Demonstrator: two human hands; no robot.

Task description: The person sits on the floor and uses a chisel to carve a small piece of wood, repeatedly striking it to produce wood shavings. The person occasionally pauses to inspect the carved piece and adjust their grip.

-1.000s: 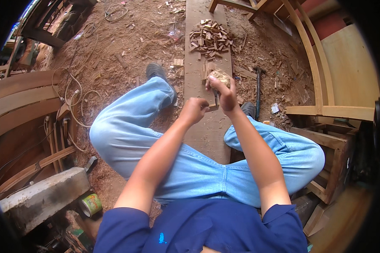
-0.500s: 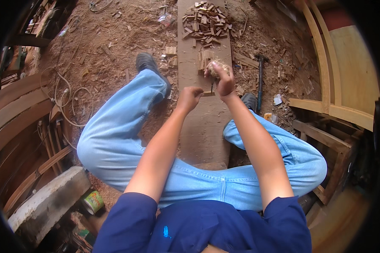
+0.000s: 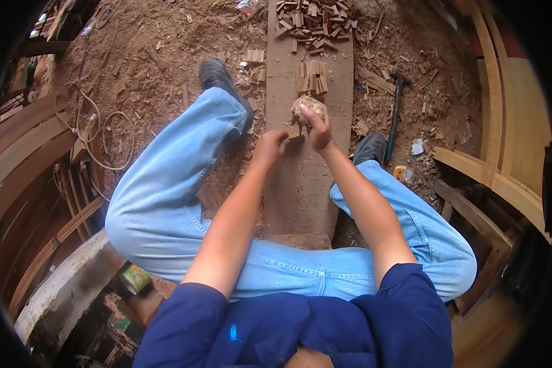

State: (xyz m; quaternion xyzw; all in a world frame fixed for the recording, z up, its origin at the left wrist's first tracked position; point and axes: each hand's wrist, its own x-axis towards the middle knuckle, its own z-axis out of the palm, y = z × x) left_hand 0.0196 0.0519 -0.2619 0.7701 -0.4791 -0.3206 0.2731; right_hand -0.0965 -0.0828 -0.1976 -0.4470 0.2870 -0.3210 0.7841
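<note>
My left hand (image 3: pixel 270 148) is closed in a pinch on the end of a small wood piece (image 3: pixel 296 140) above the long plank (image 3: pixel 300 202). My right hand (image 3: pixel 316 127) wraps round a rough, tan, rounded lump (image 3: pixel 311 105) with a thin dark shaft (image 3: pixel 300 129) under it. That shaft points down at the wood piece; whether it touches I cannot tell. The lump's exact kind is unclear. Just beyond my right hand, a small group of wooden blocks (image 3: pixel 312 78) lies side by side on the plank.
A heap of small wood blocks (image 3: pixel 316 23) covers the plank's far end. On the chip-strewn ground to the right lies a hammer (image 3: pixel 394 113). Wooden frames (image 3: pixel 494 172) stand at right, curved boards (image 3: pixel 27 144) and a looped cord (image 3: pixel 95 132) at left. My legs straddle the plank.
My right hand has come a little nearer to me with the lump, and it now sits lower over the wood piece. My left hand keeps its pinch. The whole view has shifted slightly.
</note>
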